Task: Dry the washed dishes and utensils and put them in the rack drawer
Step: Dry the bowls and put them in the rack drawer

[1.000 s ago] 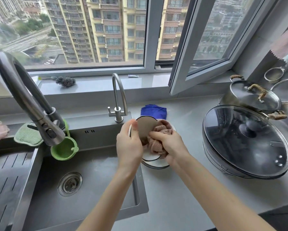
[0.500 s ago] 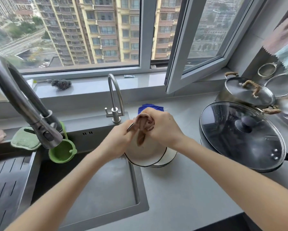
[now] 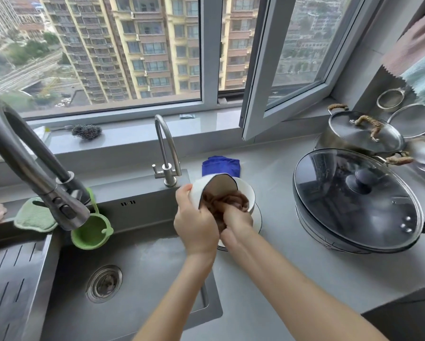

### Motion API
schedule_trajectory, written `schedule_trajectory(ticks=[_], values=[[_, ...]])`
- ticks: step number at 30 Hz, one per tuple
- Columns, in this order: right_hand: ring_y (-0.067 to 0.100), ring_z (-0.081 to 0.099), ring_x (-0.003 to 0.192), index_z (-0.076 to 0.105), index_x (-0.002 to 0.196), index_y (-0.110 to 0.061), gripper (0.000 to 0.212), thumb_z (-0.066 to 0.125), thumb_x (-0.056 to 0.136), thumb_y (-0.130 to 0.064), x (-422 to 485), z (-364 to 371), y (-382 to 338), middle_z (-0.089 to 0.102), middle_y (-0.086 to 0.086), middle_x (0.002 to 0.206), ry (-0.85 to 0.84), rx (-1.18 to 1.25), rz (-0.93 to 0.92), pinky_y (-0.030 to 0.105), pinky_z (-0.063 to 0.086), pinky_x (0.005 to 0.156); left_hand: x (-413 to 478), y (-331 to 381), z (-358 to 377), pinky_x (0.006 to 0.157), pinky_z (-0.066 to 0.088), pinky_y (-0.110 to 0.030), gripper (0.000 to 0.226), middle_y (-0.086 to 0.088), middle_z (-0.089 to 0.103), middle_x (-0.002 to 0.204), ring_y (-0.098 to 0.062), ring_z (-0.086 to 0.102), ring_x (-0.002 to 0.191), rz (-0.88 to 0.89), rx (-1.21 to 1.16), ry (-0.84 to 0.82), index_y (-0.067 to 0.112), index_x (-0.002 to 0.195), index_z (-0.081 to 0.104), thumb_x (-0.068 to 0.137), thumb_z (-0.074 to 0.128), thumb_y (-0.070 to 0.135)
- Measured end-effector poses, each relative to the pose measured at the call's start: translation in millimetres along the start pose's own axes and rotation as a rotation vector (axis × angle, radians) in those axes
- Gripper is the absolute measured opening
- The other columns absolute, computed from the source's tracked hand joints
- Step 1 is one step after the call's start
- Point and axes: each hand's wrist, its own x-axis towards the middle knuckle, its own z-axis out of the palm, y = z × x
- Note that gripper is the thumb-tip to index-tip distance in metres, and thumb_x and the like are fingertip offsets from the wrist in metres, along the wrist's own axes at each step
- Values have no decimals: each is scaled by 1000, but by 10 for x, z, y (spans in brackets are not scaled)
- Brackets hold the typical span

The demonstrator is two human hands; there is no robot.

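My left hand (image 3: pixel 195 223) grips a white bowl with a dark rim (image 3: pixel 201 190), tilted with its opening toward me, just right of the sink. My right hand (image 3: pixel 236 226) holds a brown cloth (image 3: pixel 225 201) bunched up and pushed into the bowl's inside. Under the bowl, on the grey counter, stand more white dishes (image 3: pixel 257 217), a bowl on a plate, mostly hidden by my hands. The rack drawer is not in view.
A steel sink (image 3: pixel 137 271) with a drain lies front left, a small tap (image 3: pixel 166 153) behind it, a big pull-out faucet (image 3: pixel 34 168) and green cup (image 3: pixel 91 231) at left. A blue cloth (image 3: pixel 221 164) lies behind the dishes. A lidded wok (image 3: pixel 354 200) and steel pot (image 3: pixel 361 134) stand right.
The bowl was turned from showing its outside to showing its inside. The cloth went from the rim into the bowl, and my right hand dropped lower.
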Motion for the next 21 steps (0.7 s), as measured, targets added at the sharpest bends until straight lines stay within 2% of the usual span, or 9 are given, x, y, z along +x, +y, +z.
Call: schedule_trajectory(ticks=[2,4,6,8,10,13,17,19,21], values=[[25,65,59,61,91,-16,37,66,67,12,86,-101,-29,71,10,85,16,-214,-150,29,51,45,23,-50,-90,69,31,-29,31,-10,65,102,-34,58,94,23,64,-192,14,128,46,97,42,16],[23,66,71,60,84,-24,31,65,64,0,156,-166,-164,70,0,82,-16,-606,-553,34,56,60,250,-69,-232,69,35,-29,29,-7,67,101,-30,59,94,78,191,-402,19,124,51,97,43,28],[20,62,72,60,81,-21,15,54,68,-20,42,-122,-358,68,-3,77,-185,-983,-953,33,51,68,534,-49,-329,65,40,-31,18,-8,69,83,-29,61,82,173,360,-556,18,107,60,93,49,24],[21,52,64,60,80,-11,40,40,61,-40,-93,-44,-528,63,2,71,-379,-1225,-1182,30,43,62,679,9,-347,64,43,-34,10,-11,65,75,-33,59,77,279,499,-634,14,90,58,91,48,16],[21,48,63,61,84,-9,45,42,62,-44,-140,32,-654,59,2,69,-421,-1270,-1289,29,36,59,680,78,-305,61,42,-38,12,-17,63,78,-35,55,74,348,496,-564,6,85,54,91,45,11],[22,59,74,63,90,-19,20,65,70,-22,-71,81,-641,67,-1,77,-224,-1071,-1153,31,45,67,585,179,-238,55,28,-36,8,-21,60,75,-34,44,66,344,409,-339,2,82,52,87,45,2],[19,64,78,60,86,-24,28,75,68,-7,9,190,-366,67,-5,80,47,-483,-650,37,54,78,461,214,-95,59,25,-33,17,-12,57,72,-31,46,68,141,138,-66,3,89,55,83,43,-6],[20,64,73,59,82,-25,34,71,70,3,-7,248,-283,67,-2,78,20,-179,-456,38,59,71,322,229,6,60,23,-29,19,-6,54,73,-28,44,69,-1,-29,58,2,94,54,81,44,-8],[20,64,68,58,80,-25,38,67,70,10,-46,239,-232,67,0,77,16,-33,-331,28,58,56,142,240,52,60,24,-28,17,-3,53,77,-26,45,71,-115,-144,101,2,100,50,85,44,-5]])
